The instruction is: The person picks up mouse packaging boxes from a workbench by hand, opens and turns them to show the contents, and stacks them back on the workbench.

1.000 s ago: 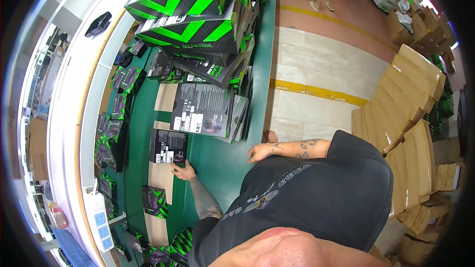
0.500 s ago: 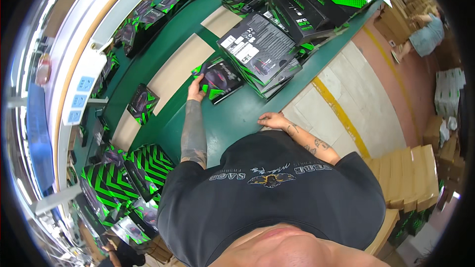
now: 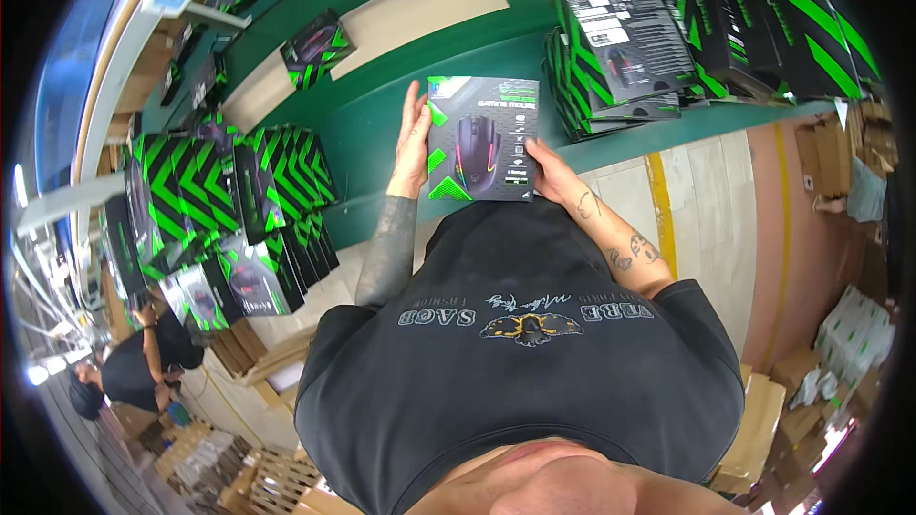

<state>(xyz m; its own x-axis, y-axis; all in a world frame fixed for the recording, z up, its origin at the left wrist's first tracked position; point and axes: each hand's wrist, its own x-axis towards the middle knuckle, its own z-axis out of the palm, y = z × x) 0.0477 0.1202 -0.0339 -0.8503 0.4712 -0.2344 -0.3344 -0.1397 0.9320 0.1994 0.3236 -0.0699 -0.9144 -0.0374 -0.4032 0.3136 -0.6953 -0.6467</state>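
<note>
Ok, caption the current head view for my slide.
A mouse box in the right hand, left hand alongside, at a green workbench with stacked boxes to the right.

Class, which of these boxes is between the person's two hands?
The mouse-picture box at centre: the right hand touches its right edge, the left hand is at its left edge. Other boxes lie apart from both hands.
</note>
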